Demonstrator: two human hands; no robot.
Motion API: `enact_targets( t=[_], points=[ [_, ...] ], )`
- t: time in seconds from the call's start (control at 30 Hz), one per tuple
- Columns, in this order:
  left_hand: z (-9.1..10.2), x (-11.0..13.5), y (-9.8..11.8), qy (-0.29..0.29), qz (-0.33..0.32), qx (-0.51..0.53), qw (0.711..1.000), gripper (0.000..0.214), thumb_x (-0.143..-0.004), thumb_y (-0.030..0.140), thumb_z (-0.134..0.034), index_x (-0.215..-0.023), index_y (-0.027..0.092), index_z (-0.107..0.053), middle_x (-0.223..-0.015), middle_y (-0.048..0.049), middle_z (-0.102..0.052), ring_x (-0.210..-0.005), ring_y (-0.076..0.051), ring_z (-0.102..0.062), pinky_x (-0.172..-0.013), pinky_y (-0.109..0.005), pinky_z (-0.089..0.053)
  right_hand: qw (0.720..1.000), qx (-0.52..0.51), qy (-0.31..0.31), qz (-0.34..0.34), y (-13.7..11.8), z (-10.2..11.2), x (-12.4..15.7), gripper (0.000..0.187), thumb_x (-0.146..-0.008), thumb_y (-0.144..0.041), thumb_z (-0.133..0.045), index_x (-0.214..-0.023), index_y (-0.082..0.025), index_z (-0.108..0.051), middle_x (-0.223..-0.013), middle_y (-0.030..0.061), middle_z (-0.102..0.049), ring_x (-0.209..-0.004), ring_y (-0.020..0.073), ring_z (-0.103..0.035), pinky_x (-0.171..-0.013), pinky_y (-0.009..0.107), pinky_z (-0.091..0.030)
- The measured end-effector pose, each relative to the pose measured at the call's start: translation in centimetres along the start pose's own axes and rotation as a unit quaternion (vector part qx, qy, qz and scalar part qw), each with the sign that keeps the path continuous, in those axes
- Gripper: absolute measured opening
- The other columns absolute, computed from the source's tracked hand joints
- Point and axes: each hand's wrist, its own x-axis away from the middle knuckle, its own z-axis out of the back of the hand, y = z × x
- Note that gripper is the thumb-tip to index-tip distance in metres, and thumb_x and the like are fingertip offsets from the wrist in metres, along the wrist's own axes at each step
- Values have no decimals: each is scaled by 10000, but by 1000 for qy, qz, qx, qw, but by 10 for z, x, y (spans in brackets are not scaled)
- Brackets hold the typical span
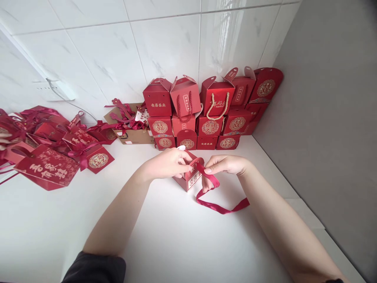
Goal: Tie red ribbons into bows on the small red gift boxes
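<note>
A small red gift box [190,179] stands on the white table [165,236] in front of me. My left hand [167,162] is closed over the box's top, pinching it near the lid. My right hand [225,164] pinches a dark red ribbon [219,204] at the box's right side. The ribbon's free end loops down and trails across the table to the right.
Stacked red gift boxes [206,114] stand against the tiled wall behind. A cardboard box [131,131] holding ribbons sits left of them. Flat red boxes and bows [55,153] are heaped at the far left. A grey wall [324,118] closes the right side.
</note>
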Motion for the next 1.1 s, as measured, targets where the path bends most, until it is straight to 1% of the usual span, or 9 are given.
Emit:
enact_targets(
  t=[0.13, 0.37, 0.47, 0.57, 0.63, 0.77, 0.93, 1.03, 1.1],
  points=[
    [0, 0, -1, -5, -2, 13, 1000, 378, -792, 444, -645, -1083, 206, -685, -971, -51, -737, -911, -214, -706, -778, -316, -592, 1000, -12, -7, 11, 2, -1, -2, 398, -947, -394, -536, -844, -100, -783, -812, 122, -758, -817, 222, -694, -826, 329, -499],
    [0, 1, 0, -10, -3, 12, 1000, 362, -808, 410, -640, -1103, 203, -675, -980, -57, -730, -923, -213, -708, -798, -318, -594, 1000, -7, 15, 3, 5, 1, -4, 393, -956, -389, -522, -921, -96, -782, -881, 117, -762, -898, 217, -682, -901, 332, -469],
    [1, 0, -1, -9, 0, 5, 1000, 378, -831, 460, -618, -1109, 211, -675, -976, -56, -729, -883, -211, -719, -787, -322, -596, 1000, 18, 23, -9, 6, 3, -4, 393, -953, -400, -527, -920, -101, -780, -917, 113, -761, -912, 208, -674, -939, 332, -447],
    [1, -2, -2, 2, 4, 3, 1000, 422, -863, 550, -546, -1013, 186, -697, -1082, -80, -706, -837, -209, -730, -759, -325, -599, 999, 40, 25, -20, 7, 6, -3, 370, -944, -379, -541, -899, -102, -782, -917, 106, -760, -894, 197, -669, -960, 331, -433],
    [0, -4, -3, 15, -3, 8, 1000, 462, -876, 582, -509, -991, 177, -700, -1132, -89, -687, -834, -204, -729, -759, -323, -598, 998, 48, 30, -29, 8, 7, -2, 361, -945, -366, -538, -910, -103, -783, -908, 101, -758, -875, 192, -665, -943, 331, -441],
    [-5, -10, -4, 30, -19, -1, 999, 464, -885, 588, -485, -987, 191, -703, -1041, -64, -695, -831, -188, -714, -743, -312, -596, 995, 72, 51, -45, 6, 6, -1, 364, -950, -367, -520, -935, -121, -788, -921, 85, -753, -867, 181, -644, -907, 314, -446],
    [-7, -13, -8, 62, -47, -56, 995, 415, -877, 545, -499, -818, 183, -693, -927, -41, -675, -797, -183, -683, -636, -277, -566, 987, 128, 52, -80, 0, 1, -1, 333, -941, -329, -515, -937, -158, -801, -942, 60, -748, -861, 167, -608, -866, 279, -436],
    [-6, -14, -9, 75, -65, -50, 994, 338, -872, 485, -529, -823, 185, -676, -913, -30, -677, -779, -172, -687, -630, -267, -552, 982, 148, 62, -95, -2, 0, 0, 333, -935, -332, -513, -945, -171, -803, -934, 50, -744, -839, 164, -594, -843, 273, -438],
    [-4, -13, -9, 67, -60, -31, 995, 305, -872, 459, -539, -842, 184, -668, -918, -29, -686, -783, -173, -701, -643, -272, -559, 980, 156, 69, -98, -2, 0, 1, 338, -933, -342, -511, -944, -173, -804, -923, 49, -742, -833, 164, -589, -839, 272, -438]
  ],
)
